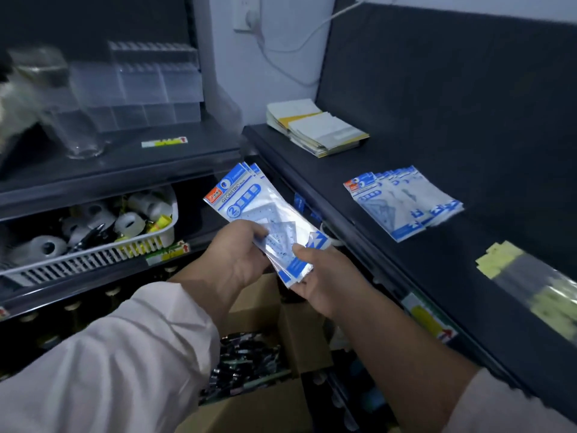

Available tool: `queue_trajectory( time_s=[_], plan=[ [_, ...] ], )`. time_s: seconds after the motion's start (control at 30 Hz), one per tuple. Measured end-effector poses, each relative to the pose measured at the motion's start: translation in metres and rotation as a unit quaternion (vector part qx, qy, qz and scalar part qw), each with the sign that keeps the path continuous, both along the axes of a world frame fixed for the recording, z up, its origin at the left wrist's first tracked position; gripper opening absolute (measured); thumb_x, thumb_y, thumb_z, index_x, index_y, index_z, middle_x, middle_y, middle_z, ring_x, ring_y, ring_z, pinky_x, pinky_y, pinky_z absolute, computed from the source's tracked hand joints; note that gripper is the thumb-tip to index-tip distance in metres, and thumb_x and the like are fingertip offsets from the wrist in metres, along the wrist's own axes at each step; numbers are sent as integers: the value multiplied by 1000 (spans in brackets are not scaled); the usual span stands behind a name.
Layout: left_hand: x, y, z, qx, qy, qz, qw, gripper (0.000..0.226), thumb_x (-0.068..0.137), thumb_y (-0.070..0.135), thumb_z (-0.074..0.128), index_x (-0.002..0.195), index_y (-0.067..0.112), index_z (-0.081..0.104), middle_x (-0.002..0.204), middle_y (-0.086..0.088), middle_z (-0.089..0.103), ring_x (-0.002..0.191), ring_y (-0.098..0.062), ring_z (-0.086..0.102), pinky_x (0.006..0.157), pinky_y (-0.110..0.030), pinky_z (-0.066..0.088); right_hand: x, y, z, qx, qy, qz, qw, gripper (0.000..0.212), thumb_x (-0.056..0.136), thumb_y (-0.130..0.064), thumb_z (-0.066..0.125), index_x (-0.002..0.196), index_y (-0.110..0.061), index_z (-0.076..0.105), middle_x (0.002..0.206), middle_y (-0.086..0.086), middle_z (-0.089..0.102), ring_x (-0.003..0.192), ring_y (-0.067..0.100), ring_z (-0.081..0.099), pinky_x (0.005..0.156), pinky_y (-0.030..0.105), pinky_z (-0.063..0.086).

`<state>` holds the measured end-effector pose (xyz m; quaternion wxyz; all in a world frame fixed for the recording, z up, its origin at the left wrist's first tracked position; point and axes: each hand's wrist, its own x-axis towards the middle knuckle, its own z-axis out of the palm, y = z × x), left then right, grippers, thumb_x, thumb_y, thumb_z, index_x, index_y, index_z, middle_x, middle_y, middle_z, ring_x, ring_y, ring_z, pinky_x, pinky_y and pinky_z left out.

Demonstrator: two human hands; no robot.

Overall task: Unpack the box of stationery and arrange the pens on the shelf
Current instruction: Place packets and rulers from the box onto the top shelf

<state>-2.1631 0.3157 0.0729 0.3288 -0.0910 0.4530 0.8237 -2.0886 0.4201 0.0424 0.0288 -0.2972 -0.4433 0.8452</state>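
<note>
The left hand (237, 256) and right hand (320, 276) both grip a sheaf of ruler packets (246, 198) above the open box (249, 414), where the pens (246, 357) lie. Square the edges, then lay the sheaf flat beside the pile (402, 204) on the shelf (452, 276).

A white wall socket (248, 17) sits high on a pale strip of wall (224, 73) in the corner. Left of the socket, dark grey shelving (125, 165) runs in tiers. Right of it, a dark back panel (452, 89) rises over a deep black shelf (312, 170). A white cable (327, 25) trails rightward from the socket. The light is dim and cool.
</note>
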Motion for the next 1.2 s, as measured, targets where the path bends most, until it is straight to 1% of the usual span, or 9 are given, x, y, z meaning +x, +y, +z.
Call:
queue_trajectory(
  time_s=[0.1,0.27,0.33,0.5,0.6,0.83,0.97,1.07,1.2],
  plan=[
    [5,24,13,5,-2,-6,1000,39,87,-7,33,115,11,53,110,-16,66,89,-34,65,87,-53,48,3,16,11,69,18,-12,997,34,89,-5,62,120,-15,58,111,11,69,98,28,68,86,45,55],
    [4,76,24,-32,17,-77,996,18,94,4,40,105,6,55,92,-14,65,70,-25,64,50,-28,49,7,70,28,148,36,-83,985,26,87,5,59,112,-3,61,103,26,68,88,42,67,76,54,54],
    [3,100,24,-84,58,-125,987,12,95,11,45,96,9,57,84,-10,63,62,-17,58,54,-25,43,7,99,33,182,24,-112,977,20,85,3,61,101,-8,64,97,24,70,89,43,67,77,61,53],
    [-7,157,4,-232,188,-172,939,7,89,23,57,84,20,54,78,-3,56,71,-16,56,66,-25,43,4,173,28,260,-18,-174,950,12,82,-4,68,86,-11,59,88,11,69,78,28,68,74,47,57],
    [-16,181,-17,-344,299,-166,875,19,80,29,64,96,24,54,87,-2,61,98,-26,61,91,-37,46,0,204,12,346,-63,-188,917,17,82,-8,67,80,-10,50,82,9,61,70,20,58,67,36,53],
    [-20,201,-43,-478,517,-267,658,42,88,25,54,130,22,51,124,-8,54,114,-27,53,99,-34,42,2,234,-15,516,-119,-29,848,17,81,-19,70,87,-11,56,86,0,64,76,15,61,66,26,47],
    [-20,208,-44,-550,574,-246,555,45,90,40,52,132,27,47,134,-2,46,125,-27,37,105,-36,32,1,247,-14,600,-136,-7,789,33,89,-27,63,119,-17,55,113,-3,58,103,17,55,85,28,44],
    [-20,212,-44,-566,596,-245,513,55,90,51,47,139,28,37,147,3,31,136,-21,22,109,-37,19,-2,253,-15,695,-133,25,706,42,94,-24,54,135,-16,47,134,1,48,124,20,40,105,34,35],
    [-18,216,-46,-568,591,-309,482,65,91,58,39,146,27,25,156,1,17,144,-21,7,113,-42,8,-7,253,-26,764,-117,132,621,36,96,-26,48,130,-16,53,133,-1,50,124,24,41,102,34,33]
  ],
)
